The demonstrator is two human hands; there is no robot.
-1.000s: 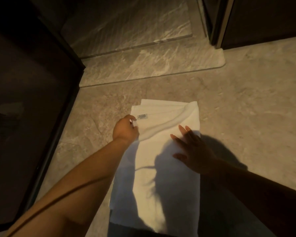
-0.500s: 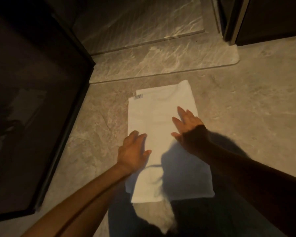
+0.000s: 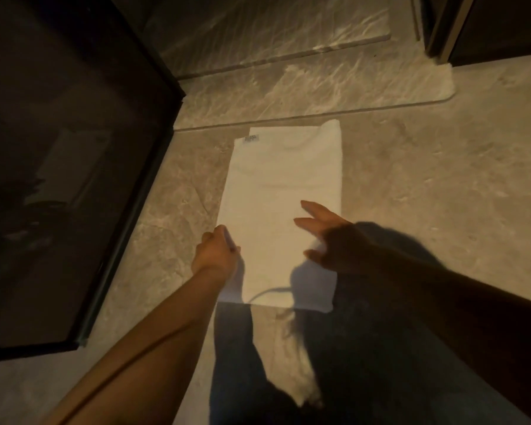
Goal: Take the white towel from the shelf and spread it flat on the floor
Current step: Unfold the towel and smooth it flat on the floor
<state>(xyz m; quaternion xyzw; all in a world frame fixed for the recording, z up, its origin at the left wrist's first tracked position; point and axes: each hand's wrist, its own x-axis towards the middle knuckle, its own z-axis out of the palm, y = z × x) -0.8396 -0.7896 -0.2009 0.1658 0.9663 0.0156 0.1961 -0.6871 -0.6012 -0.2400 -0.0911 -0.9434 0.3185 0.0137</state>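
Observation:
The white towel lies flat on the grey marble floor as a long rectangle, with a small label at its far left corner. My left hand is at the towel's left edge near the near end, fingers curled and pinching that edge. My right hand rests on the towel's right half with its fingers spread flat, partly in shadow. Shadows of my arms and head cover the towel's near end.
A dark glass panel in a black frame stands along the left. A raised marble step crosses just beyond the towel. A dark cabinet or door frame stands at the upper right. Open floor lies to the right.
The left hand has moved from lying flat on the towel to gripping its left edge. The right hand stays flat on the right half. The towel lies smoother and farther ahead in view.

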